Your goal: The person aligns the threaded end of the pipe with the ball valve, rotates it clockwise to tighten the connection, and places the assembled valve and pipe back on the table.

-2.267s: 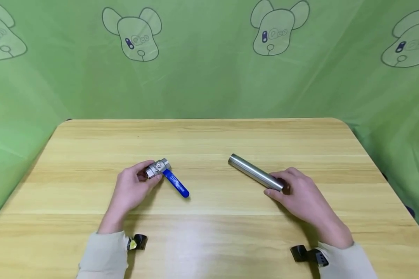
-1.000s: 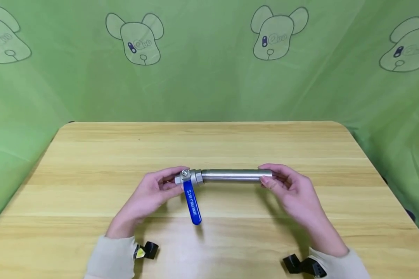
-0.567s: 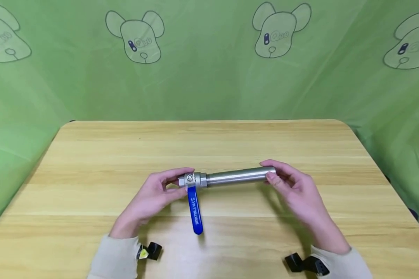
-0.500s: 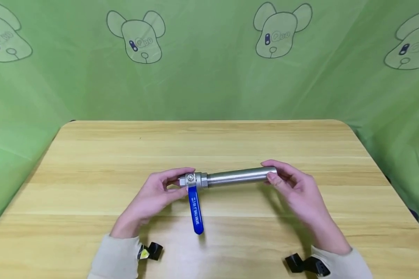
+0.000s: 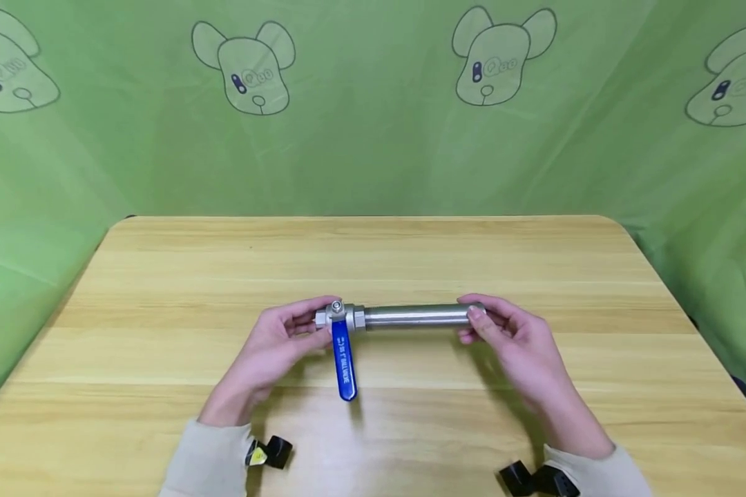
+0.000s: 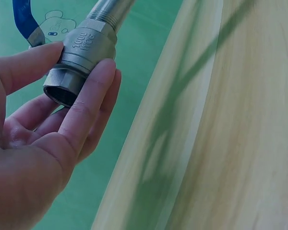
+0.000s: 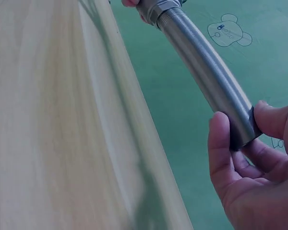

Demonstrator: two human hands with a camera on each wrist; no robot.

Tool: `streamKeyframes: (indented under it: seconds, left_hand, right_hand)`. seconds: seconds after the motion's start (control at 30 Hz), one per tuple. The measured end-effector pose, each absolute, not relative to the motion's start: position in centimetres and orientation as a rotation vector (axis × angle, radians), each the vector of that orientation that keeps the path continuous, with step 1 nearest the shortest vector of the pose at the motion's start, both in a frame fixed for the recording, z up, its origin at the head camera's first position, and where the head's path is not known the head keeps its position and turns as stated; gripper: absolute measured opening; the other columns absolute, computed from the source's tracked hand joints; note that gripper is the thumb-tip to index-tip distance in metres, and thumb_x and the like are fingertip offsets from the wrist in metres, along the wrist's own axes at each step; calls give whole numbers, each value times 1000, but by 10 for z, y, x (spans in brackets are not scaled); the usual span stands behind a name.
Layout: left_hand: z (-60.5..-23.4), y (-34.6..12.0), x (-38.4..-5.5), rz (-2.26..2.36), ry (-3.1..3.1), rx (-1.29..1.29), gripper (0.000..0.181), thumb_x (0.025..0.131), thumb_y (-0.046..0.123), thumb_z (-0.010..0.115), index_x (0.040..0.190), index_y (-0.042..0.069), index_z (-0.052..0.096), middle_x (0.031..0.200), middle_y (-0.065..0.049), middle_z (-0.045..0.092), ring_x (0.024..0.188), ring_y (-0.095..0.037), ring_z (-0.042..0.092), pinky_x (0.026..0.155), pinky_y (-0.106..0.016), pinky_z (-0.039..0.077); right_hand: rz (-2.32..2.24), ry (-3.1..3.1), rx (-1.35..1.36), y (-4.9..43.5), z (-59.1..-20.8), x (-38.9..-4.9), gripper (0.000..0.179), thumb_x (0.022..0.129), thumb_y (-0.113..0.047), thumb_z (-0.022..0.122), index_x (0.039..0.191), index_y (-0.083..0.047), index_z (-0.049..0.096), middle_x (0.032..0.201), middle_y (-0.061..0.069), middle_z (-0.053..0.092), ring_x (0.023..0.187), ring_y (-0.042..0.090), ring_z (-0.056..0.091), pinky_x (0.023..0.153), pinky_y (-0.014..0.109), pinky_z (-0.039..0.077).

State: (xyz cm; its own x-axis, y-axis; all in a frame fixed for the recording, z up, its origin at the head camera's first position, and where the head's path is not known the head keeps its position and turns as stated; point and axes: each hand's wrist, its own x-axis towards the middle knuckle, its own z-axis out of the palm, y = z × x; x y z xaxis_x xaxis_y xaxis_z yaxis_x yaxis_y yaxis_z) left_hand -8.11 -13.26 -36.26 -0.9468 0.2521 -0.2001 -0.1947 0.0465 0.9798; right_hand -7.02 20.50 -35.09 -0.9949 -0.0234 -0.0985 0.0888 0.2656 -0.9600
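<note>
A steel ball valve (image 5: pixel 351 317) with a blue lever handle (image 5: pixel 344 362) is held by my left hand (image 5: pixel 280 343), thumb on the near side and fingers behind. In the left wrist view, the open end of the valve body (image 6: pixel 85 48) faces my palm. My right hand (image 5: pixel 519 342) pinches the far right end of a steel pipe (image 5: pixel 416 316) between thumb and fingers. The pipe's threaded end (image 7: pixel 172 18) meets the valve's hex end, with some thread showing outside it. Both parts lie roughly in one line above the table, and the lever points toward me.
Beneath the hands is a wooden table (image 5: pixel 373 255) with rounded far corners. A green curtain (image 5: pixel 373 152) printed with bear heads hangs behind it and at both sides. Dark wrist cameras (image 5: pixel 278 452) sit at the sleeves.
From lying apart in separate hands, valve and pipe have come together end to end at the middle. In the last half second the pipe's right end has dipped nearly level and the lever has tilted up.
</note>
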Motion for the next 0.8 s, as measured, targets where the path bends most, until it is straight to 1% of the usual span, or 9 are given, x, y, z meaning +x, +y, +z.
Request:
streamKeyframes:
  seconds: [0.17,0.27,0.33,0.4,0.47,0.57,0.6,0.67,0.8]
  left_hand:
    - [-362,-134,-79,1980,2006,74,57,94,-7,72,149,5,62,138,-21,70,111,-20,72,94,-27,68]
    - [-362,-135,-79,1980,1998,78,56,95,-6,72,149,5,62,139,-20,70,113,-20,72,96,-28,67]
    - [-362,-136,-79,1985,1994,69,56,94,-5,72,148,6,62,139,-19,71,113,-20,72,97,-29,67]
    - [-363,-138,-80,1990,1988,62,56,95,-4,73,148,6,62,139,-18,71,113,-19,72,97,-28,66]
    - [-364,-140,-81,1997,1982,57,56,95,-4,73,149,7,62,138,-16,72,112,-19,72,96,-27,66]
    - [-365,-142,-82,2009,1963,57,57,95,-4,73,149,7,62,138,-15,72,111,-18,71,94,-25,66]
    - [-366,-142,-83,2015,1955,58,57,95,-3,73,149,7,61,137,-15,72,110,-18,71,94,-25,66]
    - [-366,-141,-83,2036,1936,52,57,95,-3,73,150,7,61,137,-14,73,109,-17,72,94,-26,66]
    - [-366,-140,-84,2078,1909,15,58,94,-4,73,150,6,61,137,-13,74,108,-15,74,95,-26,66]
  right_hand:
    - [-1828,2402,89,202,-353,-70,47,113,-33,56,145,2,61,105,-3,76,89,12,75,86,24,68]
    - [-1754,2456,95,201,-353,-70,52,114,-40,50,147,-1,61,100,2,77,86,13,74,83,23,67]
    - [-1715,2485,71,201,-353,-69,55,115,-43,46,150,-3,60,99,7,78,85,15,75,86,20,65]
    - [-1694,2497,12,202,-351,-68,54,116,-40,45,155,-3,55,101,8,79,88,16,76,90,16,62]
    - [-1684,2485,-49,204,-349,-67,53,116,-36,48,159,-5,50,104,8,79,92,16,76,95,12,59]
    - [-1717,2439,-159,207,-348,-67,53,114,-25,54,162,-4,45,108,8,78,96,17,76,95,16,62]
    - [-1735,2423,-185,207,-349,-67,52,113,-23,56,161,-4,45,107,9,78,96,16,76,95,17,63]
    - [-1790,2382,-227,207,-350,-68,47,113,-19,56,155,0,49,108,11,77,96,17,76,91,23,67]
    - [-1831,2327,-200,205,-351,-70,40,114,-21,53,142,8,54,106,9,77,93,16,76,87,27,69]
